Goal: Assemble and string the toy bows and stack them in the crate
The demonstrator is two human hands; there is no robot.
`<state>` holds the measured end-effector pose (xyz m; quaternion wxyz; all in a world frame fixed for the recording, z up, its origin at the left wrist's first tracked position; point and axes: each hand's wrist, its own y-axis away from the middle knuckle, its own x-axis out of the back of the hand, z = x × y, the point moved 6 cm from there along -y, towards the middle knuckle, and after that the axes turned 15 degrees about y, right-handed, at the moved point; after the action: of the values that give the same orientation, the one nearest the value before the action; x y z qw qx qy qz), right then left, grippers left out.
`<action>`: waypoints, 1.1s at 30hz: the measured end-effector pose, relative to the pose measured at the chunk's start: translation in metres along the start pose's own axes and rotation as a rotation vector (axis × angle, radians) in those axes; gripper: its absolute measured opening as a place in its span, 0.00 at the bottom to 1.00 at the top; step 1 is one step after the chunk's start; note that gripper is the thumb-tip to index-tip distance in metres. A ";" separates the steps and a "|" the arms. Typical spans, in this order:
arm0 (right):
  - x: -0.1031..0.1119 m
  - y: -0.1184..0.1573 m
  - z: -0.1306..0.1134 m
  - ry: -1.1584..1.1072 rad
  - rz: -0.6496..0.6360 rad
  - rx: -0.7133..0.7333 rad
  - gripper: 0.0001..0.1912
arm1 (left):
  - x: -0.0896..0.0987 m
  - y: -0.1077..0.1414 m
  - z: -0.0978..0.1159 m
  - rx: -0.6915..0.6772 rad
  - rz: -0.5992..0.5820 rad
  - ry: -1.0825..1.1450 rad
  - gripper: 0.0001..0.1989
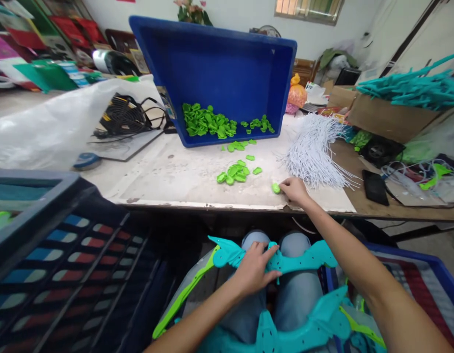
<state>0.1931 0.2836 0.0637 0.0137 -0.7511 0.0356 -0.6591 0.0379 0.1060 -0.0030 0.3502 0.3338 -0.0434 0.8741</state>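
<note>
A turquoise plastic frame piece (296, 263) with small holes lies across my knees. My left hand (255, 264) grips it near its middle, thumb on the near side and fingers over the top. At the table's front edge, my right hand (293, 190) pinches a small bright green plastic piece (276, 188) between thumb and fingertips. A loose pile of similar green pieces (234, 172) lies to its left. Closer to me is a second turquoise section (293, 341). A bright green strip (186, 289) runs down at the left from the frame piece's end.
A tilted blue bin (227, 63) holds many green pieces. White ties (315, 152) are bundled at the right, near a black phone (375, 187). A cardboard box (392, 115) carries turquoise parts. A dark crate (65, 264) stands at my left, a blue-rimmed bin (425, 262) at my right.
</note>
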 end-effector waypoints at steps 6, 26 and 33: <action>0.013 0.010 0.000 -0.045 0.121 0.169 0.12 | 0.003 -0.011 -0.009 0.030 0.019 0.165 0.30; -0.033 0.213 -0.013 -0.253 0.116 0.673 0.10 | -0.015 -0.043 -0.042 0.475 -0.213 1.098 0.22; -0.048 0.212 -0.011 -0.353 0.102 0.501 0.08 | -0.013 -0.040 -0.038 0.329 -0.232 0.980 0.28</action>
<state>0.1688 0.0758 0.0034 0.2376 -0.8246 -0.0931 -0.5049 0.0500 0.1403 -0.0464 0.3667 -0.0607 0.3004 0.8784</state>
